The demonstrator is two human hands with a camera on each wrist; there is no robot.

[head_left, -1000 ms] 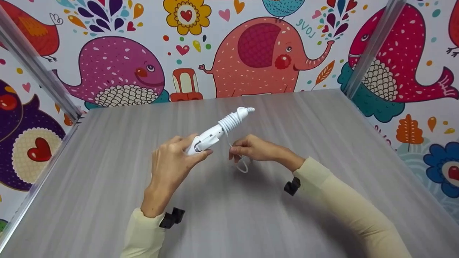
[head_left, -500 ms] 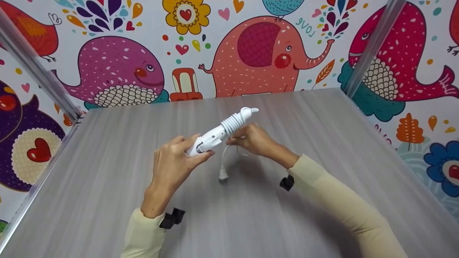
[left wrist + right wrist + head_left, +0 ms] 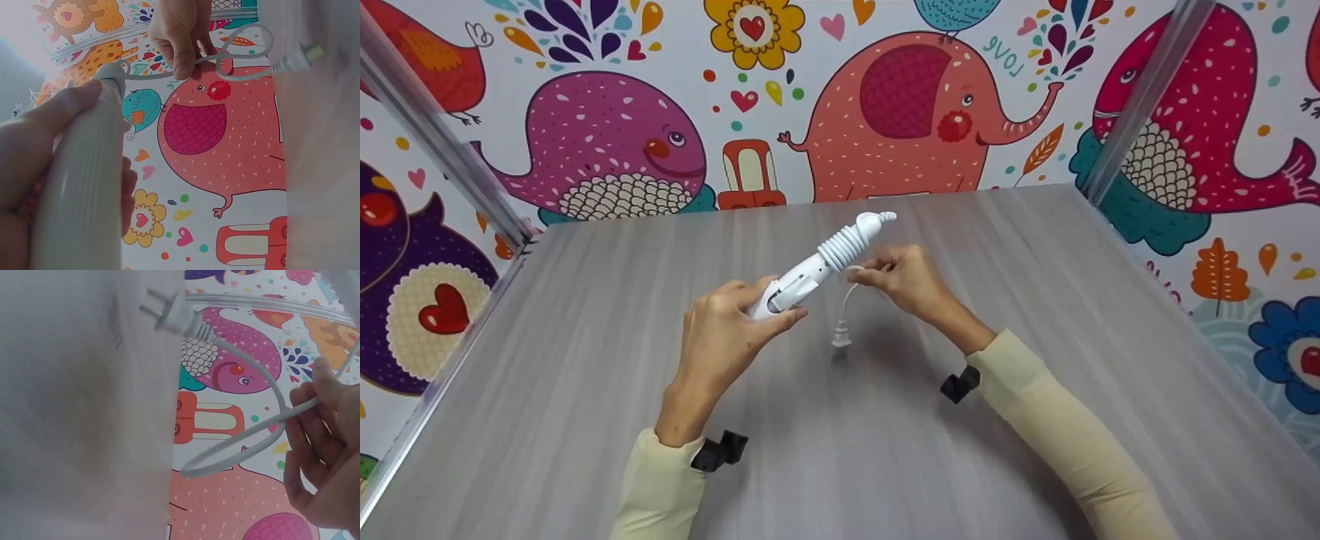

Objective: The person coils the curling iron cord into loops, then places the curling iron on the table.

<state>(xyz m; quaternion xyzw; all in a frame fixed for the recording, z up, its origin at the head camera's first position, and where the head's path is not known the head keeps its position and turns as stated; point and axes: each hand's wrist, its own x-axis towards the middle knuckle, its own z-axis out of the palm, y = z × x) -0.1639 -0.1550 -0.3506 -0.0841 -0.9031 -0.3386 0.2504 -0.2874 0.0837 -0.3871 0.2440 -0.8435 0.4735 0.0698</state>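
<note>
A white hair iron is tilted up to the right above the table, gripped by my left hand near its lower end. White cord is wound in tight coils round the upper part. My right hand pinches the loose stretch of cord between thumb and fingers, just right of the iron. From there the cord bends down to a two-pin plug, which hangs below the hand. In the right wrist view the cord makes a loop before the plug. The iron's lower end is hidden by my left hand.
Below both hands spreads a grey wood-grain table. A wall printed with cartoon animals stands along its back, with metal frame posts at the corners. Black camera mounts sit at both wrists.
My right hand has moved up and slightly right, keeping its pinch on the cord. The plug, unseen at first, now hangs in view. My left hand and the iron have barely moved.
</note>
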